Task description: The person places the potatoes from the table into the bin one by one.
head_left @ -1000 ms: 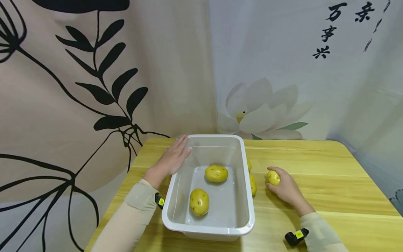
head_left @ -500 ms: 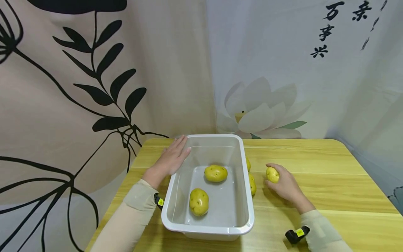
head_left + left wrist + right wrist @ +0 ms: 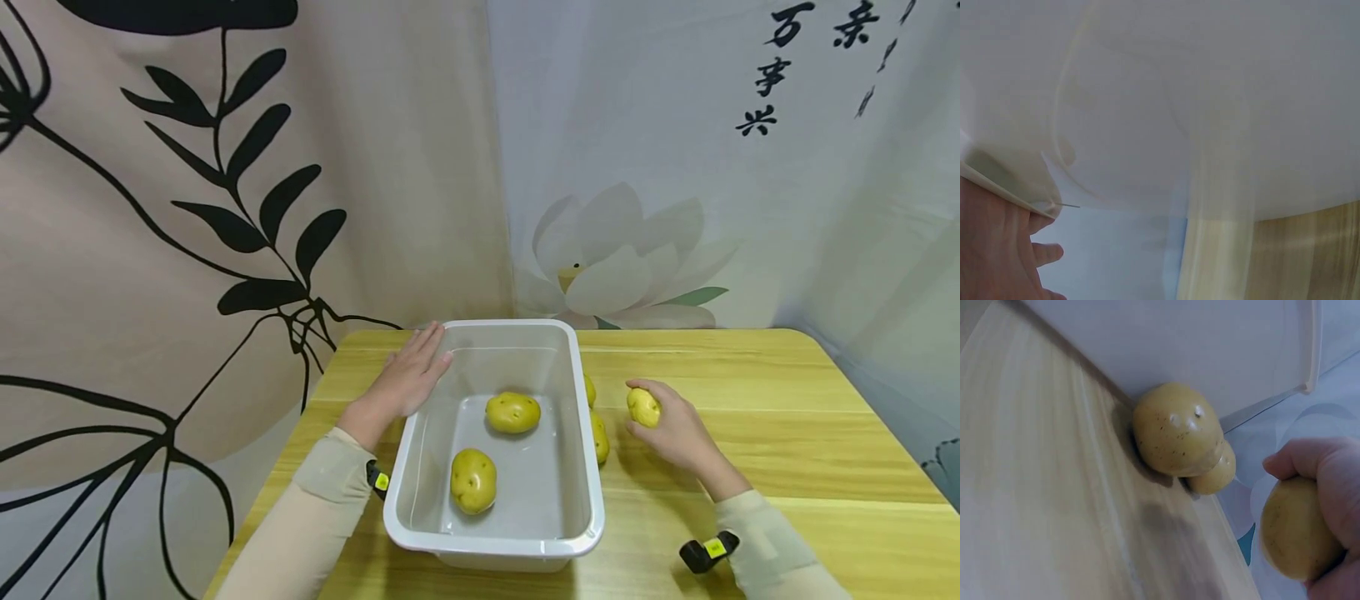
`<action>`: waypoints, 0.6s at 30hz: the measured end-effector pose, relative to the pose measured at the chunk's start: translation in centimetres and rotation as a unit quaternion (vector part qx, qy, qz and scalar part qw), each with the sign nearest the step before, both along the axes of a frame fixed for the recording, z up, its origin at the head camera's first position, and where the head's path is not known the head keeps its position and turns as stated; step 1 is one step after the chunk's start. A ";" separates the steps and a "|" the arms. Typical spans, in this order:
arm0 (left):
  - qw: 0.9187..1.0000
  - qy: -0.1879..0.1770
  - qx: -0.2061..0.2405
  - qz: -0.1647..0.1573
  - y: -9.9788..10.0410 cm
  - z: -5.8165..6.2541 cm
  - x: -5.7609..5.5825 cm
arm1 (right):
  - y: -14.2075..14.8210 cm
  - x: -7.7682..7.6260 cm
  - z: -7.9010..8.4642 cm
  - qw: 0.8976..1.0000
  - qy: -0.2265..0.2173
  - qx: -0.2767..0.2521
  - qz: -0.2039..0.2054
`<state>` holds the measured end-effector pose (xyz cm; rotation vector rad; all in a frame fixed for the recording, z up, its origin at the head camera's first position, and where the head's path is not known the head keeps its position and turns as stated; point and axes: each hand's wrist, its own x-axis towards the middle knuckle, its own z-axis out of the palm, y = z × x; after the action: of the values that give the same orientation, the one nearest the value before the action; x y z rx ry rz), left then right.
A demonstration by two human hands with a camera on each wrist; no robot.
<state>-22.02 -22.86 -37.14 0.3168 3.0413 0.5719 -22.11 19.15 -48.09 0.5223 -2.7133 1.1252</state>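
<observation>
My R hand point(image 3: 678, 429) is holding one yellow potato point(image 3: 643, 407) between thumb and fingers, narrowed to its size. It is on the right of the white tub point(image 3: 491, 548), apart from it, and seems a bit above the table point(image 3: 810, 433). My L hand point(image 3: 408, 373) is laid on the tub's left rim, toward the far corner, w/ fingers rather straight, pinching nothing that I can see.

Inside the tub are 2 potatoes, the far one point(image 3: 513, 412) and the near one point(image 3: 473, 481), apart from each other. Beside its right wall, on the table, lie 2 more potatoes point(image 3: 1179, 431); I can't tell if both touch the wall.

Step in hand, imo: carrying the gripped potato, w/ L hand to steady the tub. Next move, I think, calls for a firm hold; for crossing the rim, R hand must rise first; for laying on the table, a low, slow release, bc. it may roll.
</observation>
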 end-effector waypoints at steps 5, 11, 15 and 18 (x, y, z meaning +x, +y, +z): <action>1.000 0.000 0.002 0.000 0.0 0.0 0.0 | -0.4 0.3 1.1 1.000 0.007 -0.009 0.008; 1.000 0.001 0.003 -0.001 0.0 0.0 0.0 | -0.7 0.6 2.4 1.000 0.011 -0.009 0.013; 1.000 0.003 0.002 -0.001 0.0 0.0 0.0 | -0.8 0.6 3.1 1.000 0.021 -0.007 0.017; 1.000 0.000 -0.001 -0.001 0.0 0.0 0.1 | -0.9 0.5 3.6 0.999 0.025 -0.007 0.021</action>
<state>-21.95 -22.81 -37.09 0.3193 3.0419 0.5677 -21.57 18.29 -44.53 0.6003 -2.6607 1.1253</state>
